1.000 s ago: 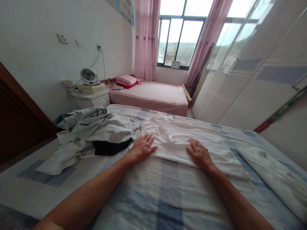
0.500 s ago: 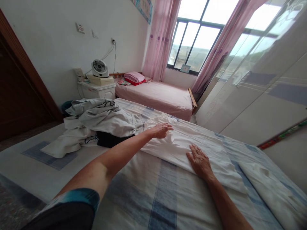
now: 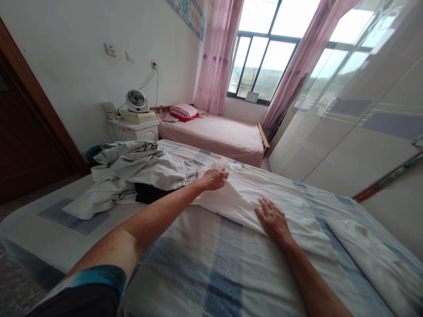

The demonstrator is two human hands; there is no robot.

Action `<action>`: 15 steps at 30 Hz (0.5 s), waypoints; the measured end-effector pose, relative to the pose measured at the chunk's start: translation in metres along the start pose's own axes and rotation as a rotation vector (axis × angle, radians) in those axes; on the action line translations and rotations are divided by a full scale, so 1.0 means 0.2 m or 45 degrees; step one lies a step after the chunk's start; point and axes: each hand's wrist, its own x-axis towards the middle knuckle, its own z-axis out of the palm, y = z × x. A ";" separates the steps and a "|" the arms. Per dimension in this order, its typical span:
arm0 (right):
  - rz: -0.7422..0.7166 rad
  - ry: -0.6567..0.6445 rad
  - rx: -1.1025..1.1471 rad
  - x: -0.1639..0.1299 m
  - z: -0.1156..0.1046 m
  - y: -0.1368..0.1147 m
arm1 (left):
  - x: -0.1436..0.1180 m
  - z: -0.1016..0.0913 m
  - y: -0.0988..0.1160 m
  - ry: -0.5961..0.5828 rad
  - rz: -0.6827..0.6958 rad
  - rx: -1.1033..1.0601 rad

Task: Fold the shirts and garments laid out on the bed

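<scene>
My left hand (image 3: 214, 178) closes on the far edge of the white sheet (image 3: 271, 198), so my fingertips are buried in its folds. A dark garment (image 3: 148, 193) lies mostly hidden beneath the grey heap of bedding (image 3: 139, 165). The folded cloth (image 3: 373, 251) at the bed's (image 3: 214, 273) right corner is cut off by the edge.

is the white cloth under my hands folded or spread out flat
Folded: the white cloth lies as a long doubled strip with layered edges; left hand grips its far end, right hand presses it flat.
</scene>
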 end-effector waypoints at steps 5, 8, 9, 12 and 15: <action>0.001 0.036 0.081 0.00 -0.01 0.00 | -0.12 0.01 0.02 0.008 0.069 -0.027; -0.022 0.104 0.156 -0.01 -0.01 0.01 | -0.20 0.03 -0.02 0.018 0.023 -0.092; -0.030 0.125 0.184 -0.01 -0.02 0.01 | -0.22 0.04 -0.04 0.015 -0.033 -0.127; -0.041 0.157 0.302 0.00 -0.06 0.00 | -0.25 0.05 -0.12 0.000 -0.186 -0.223; -0.059 0.139 0.458 0.06 -0.13 -0.06 | -0.24 0.05 -0.16 0.017 -0.210 -0.312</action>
